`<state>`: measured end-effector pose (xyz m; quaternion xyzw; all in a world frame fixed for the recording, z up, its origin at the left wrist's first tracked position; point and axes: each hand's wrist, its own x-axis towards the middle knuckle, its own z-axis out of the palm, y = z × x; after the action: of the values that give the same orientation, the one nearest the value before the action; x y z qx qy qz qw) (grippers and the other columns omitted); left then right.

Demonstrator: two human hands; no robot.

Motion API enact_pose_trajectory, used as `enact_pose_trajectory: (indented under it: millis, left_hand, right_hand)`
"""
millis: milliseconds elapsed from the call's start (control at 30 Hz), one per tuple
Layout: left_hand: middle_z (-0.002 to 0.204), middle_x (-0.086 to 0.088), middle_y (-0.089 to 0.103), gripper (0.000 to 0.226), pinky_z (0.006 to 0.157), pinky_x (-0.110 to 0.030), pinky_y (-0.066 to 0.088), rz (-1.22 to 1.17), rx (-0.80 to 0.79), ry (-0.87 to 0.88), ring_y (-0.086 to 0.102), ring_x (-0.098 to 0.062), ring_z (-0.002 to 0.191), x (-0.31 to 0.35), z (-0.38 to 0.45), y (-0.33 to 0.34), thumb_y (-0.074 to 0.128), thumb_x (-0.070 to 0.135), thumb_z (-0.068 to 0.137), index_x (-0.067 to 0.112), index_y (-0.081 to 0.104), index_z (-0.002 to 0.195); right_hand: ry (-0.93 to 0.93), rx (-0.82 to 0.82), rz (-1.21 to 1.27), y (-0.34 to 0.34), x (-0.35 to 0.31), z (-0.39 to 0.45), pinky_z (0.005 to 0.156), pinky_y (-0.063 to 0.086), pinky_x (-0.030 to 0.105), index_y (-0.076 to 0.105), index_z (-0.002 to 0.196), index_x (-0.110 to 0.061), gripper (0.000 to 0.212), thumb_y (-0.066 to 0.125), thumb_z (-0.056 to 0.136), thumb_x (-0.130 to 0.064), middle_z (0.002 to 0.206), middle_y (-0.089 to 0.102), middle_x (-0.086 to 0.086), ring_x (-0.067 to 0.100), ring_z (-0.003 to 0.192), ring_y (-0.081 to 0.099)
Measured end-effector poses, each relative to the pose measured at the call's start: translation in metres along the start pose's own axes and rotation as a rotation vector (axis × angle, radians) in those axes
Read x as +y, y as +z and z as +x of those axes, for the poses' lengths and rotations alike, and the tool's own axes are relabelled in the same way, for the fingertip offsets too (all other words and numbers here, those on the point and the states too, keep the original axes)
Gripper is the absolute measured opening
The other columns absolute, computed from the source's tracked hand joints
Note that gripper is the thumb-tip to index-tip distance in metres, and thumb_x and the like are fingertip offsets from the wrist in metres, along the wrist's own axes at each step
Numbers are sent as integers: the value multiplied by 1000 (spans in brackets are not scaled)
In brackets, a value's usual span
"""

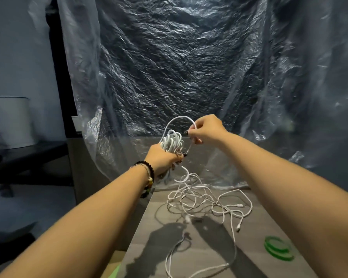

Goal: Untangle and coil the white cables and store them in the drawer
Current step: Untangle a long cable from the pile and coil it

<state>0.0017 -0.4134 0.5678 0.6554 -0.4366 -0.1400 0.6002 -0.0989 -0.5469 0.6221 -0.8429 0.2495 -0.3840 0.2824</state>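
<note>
My left hand grips a bundle of white cable loops, held up above the far end of the table. My right hand pinches the same white cable's free strand, which arches over the top of the bundle. From the bundle the cable drops into a loose tangle of white cables spread on the grey wooden table. Several plug ends lie among the strands. One more white strand runs toward the table's near edge. No drawer is in view.
A green ring-shaped roll lies on the table at the near right. Crinkled clear plastic sheeting hangs behind the table. At the left, a white cylindrical container stands on a dark shelf.
</note>
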Motion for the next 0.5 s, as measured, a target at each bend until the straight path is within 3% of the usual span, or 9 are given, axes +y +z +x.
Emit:
enact_pose_trajectory:
  millis: [67,167,267,400,500]
  left_hand:
    - [69,-3,64,19,47,-19,48,20,-27,6,57,-4,47,4,0,6,78,3,75,14,62,78]
    - [66,-2,63,18,45,-19,48,45,-65,-17,54,-3,42,11,-1,12,75,2,77,13,61,76]
    - [63,-3,63,15,46,-21,49,46,-110,-46,53,-8,42,16,-5,17,75,2,78,11,63,77]
    - [62,-4,62,13,49,-25,50,-29,-18,-25,53,-13,45,22,-8,26,70,-4,78,6,65,85]
    - [63,-1,61,16,47,-21,48,-50,16,61,53,-6,44,30,-10,33,73,0,78,13,65,79]
  right_hand:
    - [-65,-10,-14,-11,-15,0,47,44,16,73,77,-8,5,70,81,-9,51,63,-6,0,44,56]
    - [-123,-12,41,-24,-29,-3,56,49,25,72,75,-11,10,66,83,-7,61,66,5,10,52,60]
    - [-175,7,178,-34,-38,-8,53,49,23,71,85,0,10,63,88,-4,63,63,9,16,55,58]
    - [-169,-6,421,-45,-45,-16,53,50,20,66,94,1,10,57,93,-1,68,61,9,9,53,59]
    - [-118,-36,564,-50,-45,-24,52,49,16,63,98,2,12,52,95,3,71,60,8,5,52,59]
